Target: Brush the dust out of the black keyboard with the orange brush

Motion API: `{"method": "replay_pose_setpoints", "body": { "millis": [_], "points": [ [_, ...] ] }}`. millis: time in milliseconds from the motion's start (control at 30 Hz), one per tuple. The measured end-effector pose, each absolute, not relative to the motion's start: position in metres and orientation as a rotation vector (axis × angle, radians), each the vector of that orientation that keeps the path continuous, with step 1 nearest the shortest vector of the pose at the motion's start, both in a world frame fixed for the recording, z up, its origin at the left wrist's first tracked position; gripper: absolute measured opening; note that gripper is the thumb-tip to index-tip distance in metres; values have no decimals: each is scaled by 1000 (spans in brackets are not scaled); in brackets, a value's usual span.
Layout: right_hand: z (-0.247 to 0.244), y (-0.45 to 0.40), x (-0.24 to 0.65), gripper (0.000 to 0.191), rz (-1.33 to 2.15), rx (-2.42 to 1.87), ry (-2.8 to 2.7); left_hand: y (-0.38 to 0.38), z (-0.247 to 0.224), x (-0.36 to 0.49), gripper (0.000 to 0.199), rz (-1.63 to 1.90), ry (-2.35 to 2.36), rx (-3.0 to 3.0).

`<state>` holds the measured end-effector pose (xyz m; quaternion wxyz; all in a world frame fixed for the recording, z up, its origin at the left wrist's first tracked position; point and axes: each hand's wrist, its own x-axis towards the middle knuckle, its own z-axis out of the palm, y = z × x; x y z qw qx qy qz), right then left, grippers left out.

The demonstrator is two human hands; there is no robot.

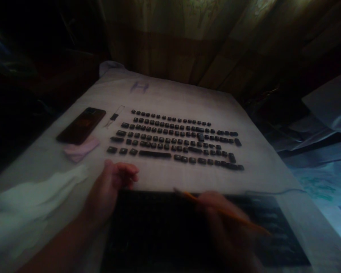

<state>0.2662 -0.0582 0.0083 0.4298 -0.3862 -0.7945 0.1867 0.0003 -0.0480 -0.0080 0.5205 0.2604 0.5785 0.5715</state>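
A black keyboard base (159,231) with its keycaps taken off lies in front of me, dim and blurred. My right hand (224,220) is closed around a slim paintbrush (238,216) with an orange-yellow handle. The dark brush tip points left, over the far edge of the base. My left hand (116,180) is beside the base's far left corner, its fingers loosely curled and apart, with nothing visible in them. Beyond both hands, black keycaps (166,132) are laid out in several rows on the pale cloth, with the long spacebar (155,154) in the nearest row.
On the left lie a dark phone (82,125), a folded pink cloth (81,149), a wire keycap puller (114,116) and a crumpled white cloth (36,201). A thin cable (284,192) runs from the base's far right side. A curtain (170,41) hangs behind the table.
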Motion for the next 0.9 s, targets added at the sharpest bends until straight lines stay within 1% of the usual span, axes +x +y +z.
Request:
{"method": "replay_pose_setpoints", "body": {
  "millis": [267,367,467,600,700,800,900],
  "points": [
    [6,-53,266,15,436,-953,-2098,-48,-1,4,65,1399,1377,576],
    [7,-53,265,19,538,-946,-2101,-47,1,4,64,1408,1360,543],
    [9,-53,267,18,636,-926,-2024,-46,2,4,62,1422,1347,497],
    [4,-51,275,20,641,-1073,-1858,-45,3,3,61,1416,1399,477],
    [-3,-50,278,17,639,-1164,-1819,-48,2,2,59,1422,1457,520],
    [-6,-51,276,16,647,-1146,-1810,-54,-1,0,56,1452,1471,563],
    [-1,-51,273,15,684,-1131,-1814,-58,-2,0,56,1482,1493,554]
  ]
}}
